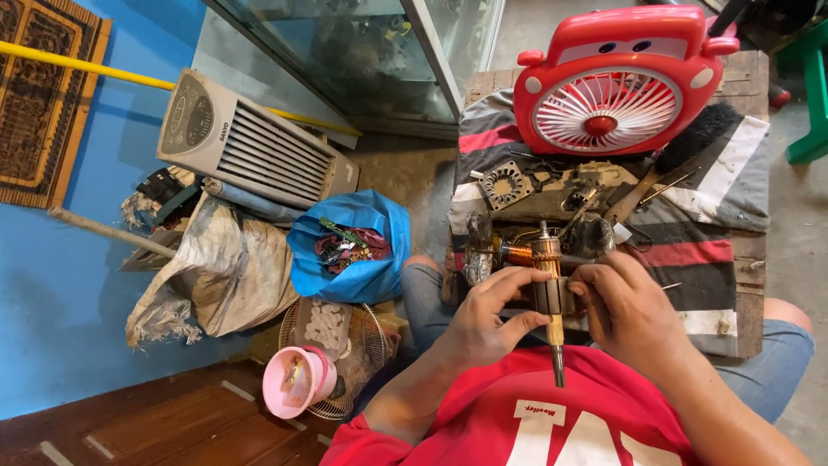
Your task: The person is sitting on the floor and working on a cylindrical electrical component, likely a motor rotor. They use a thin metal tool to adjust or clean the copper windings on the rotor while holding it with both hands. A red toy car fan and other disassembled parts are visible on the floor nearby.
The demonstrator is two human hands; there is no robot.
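Both hands — left hand (483, 315), right hand (623, 311) — grip the motor rotor (549, 293) upright-shafted, just before the red fan (617, 82).

I see both hands on a motor rotor (548, 289) — left hand (485, 318) pinching its shaft, right hand (623, 309) closed beside its core — above a striped cloth (690, 259) strewn with parts, a red fan (617, 79) behind.
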